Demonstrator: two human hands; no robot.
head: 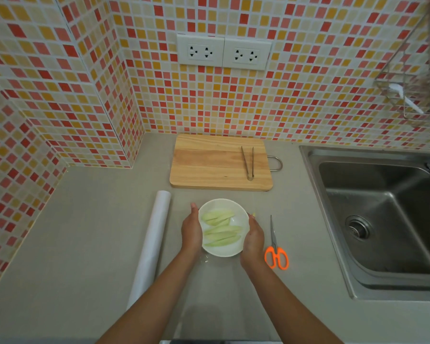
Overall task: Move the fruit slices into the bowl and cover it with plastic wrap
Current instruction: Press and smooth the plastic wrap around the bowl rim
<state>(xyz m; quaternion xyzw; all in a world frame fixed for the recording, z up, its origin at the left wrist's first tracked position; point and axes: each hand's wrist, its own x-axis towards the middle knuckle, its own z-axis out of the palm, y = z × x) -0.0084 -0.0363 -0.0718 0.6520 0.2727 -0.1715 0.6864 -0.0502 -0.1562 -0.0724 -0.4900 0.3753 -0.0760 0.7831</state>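
A white bowl (233, 248) stands on the grey counter and holds several pale green fruit slices (221, 230). My left hand (191, 232) lies against the bowl's left side, my right hand (253, 238) against its right side, fingers curved along the rim. A faint sheen of clear plastic wrap (206, 259) shows by the bowl's near edge; how far it covers the bowl I cannot tell. The roll of plastic wrap (152, 244) lies lengthwise on the counter to the left of the bowl.
A wooden cutting board (209, 162) with metal tongs (248, 162) on it lies behind the bowl. Orange-handled scissors (276, 252) lie right of my right hand. A steel sink (382, 212) fills the right side. Tiled walls stand behind and at left.
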